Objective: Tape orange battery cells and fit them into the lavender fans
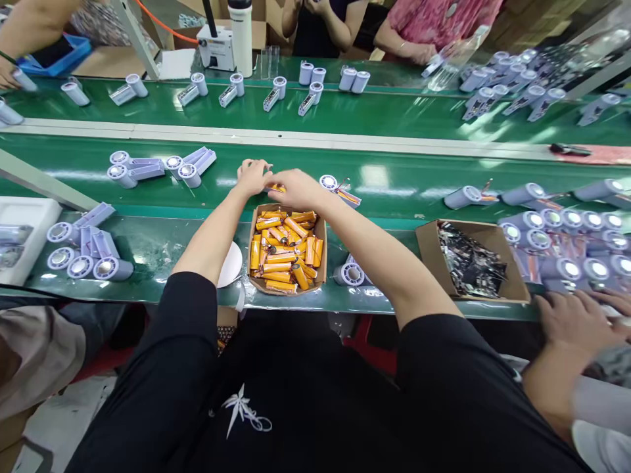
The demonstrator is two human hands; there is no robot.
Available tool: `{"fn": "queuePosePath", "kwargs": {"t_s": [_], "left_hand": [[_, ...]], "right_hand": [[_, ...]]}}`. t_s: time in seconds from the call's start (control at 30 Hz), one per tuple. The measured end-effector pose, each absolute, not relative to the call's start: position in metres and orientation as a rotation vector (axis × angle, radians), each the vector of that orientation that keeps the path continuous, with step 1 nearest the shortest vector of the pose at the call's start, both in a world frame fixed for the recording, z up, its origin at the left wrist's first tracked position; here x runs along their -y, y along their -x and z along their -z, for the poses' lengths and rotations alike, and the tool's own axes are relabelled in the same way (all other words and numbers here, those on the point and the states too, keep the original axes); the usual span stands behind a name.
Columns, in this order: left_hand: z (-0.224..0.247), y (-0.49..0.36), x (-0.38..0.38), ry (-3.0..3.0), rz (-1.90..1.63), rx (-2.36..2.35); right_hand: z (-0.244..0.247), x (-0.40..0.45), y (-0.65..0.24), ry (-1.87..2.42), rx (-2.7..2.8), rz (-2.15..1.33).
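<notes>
Both hands meet over the green belt, just beyond a cardboard box [323, 263] of orange cylindrical batteries [279, 267]. My right hand [298, 189] curls palm down, its fingers closed on an orange battery [277, 188] that shows between the hands. My left hand [253, 176] is bent close against it with curled fingers; whatever it grips is hidden. To the right of the hands lies a lilac handheld fan housing [329, 184] with wires and an orange battery in its handle. Another lilac housing [351, 272] rests by my right forearm.
Lilac housings [185, 167] lie on the belt at left, others [91, 253] on the ledge. A white disc [230, 265] is beside the battery box. At right stands a box of circuit boards [470, 259], near a co-worker's hand [574, 322]. More people sit across the far belt.
</notes>
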State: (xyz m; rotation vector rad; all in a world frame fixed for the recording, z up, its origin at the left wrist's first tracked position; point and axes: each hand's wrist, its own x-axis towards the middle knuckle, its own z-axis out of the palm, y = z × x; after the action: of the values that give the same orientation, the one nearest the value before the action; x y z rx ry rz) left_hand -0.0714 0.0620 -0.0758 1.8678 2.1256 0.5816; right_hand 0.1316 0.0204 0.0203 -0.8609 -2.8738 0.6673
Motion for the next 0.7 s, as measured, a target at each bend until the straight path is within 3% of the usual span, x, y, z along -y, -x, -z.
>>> {"fn": "queuePosePath", "kwargs": {"t_s": [0.13, 0.23, 0.43, 0.7], "left_hand": [[0.065, 0.074, -0.019, -1.958, -0.7, -2.151], [0.06, 0.086, 0.008, -2.08, -0.641, -2.145], [0.059, 0.09, 0.004, -2.287, -0.405, -1.991], [0.066, 0.09, -0.021, -2.358, -0.392, -1.848]], "right_hand": [[-0.018, 0.045, -0.143, 0.615, 3.034, -0.677], [-0.003, 0.054, -0.143, 0.701, 2.993, -0.634], [0.016, -0.036, -0.125, 1.354, 2.546, -0.633], [0.04, -0.093, -0.104, 1.59, 2.591, -0.841]]}}
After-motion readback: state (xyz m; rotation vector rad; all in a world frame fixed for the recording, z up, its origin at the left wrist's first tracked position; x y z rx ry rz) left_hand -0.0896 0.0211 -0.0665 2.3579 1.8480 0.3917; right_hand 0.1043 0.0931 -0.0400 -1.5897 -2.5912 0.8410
